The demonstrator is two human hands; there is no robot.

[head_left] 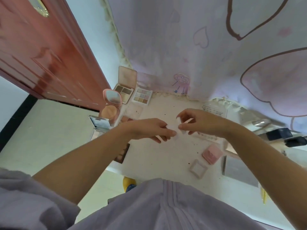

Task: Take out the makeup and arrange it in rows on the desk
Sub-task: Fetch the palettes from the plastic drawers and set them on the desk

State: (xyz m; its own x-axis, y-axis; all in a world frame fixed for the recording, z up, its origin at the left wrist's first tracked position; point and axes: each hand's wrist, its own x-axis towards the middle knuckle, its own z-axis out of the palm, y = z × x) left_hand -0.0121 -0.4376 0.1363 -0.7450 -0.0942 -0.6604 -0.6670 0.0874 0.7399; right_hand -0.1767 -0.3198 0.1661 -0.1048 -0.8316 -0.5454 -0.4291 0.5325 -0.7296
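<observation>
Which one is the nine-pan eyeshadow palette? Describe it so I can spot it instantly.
Start at the red door, then go to the desk's far left corner. The nine-pan palette lies right of the open brown palette; only it has a three-by-three pastel grid.

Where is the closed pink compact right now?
In the head view, the closed pink compact lies on the desk near its front right, below the right hand, just above a small square clear case.
</observation>
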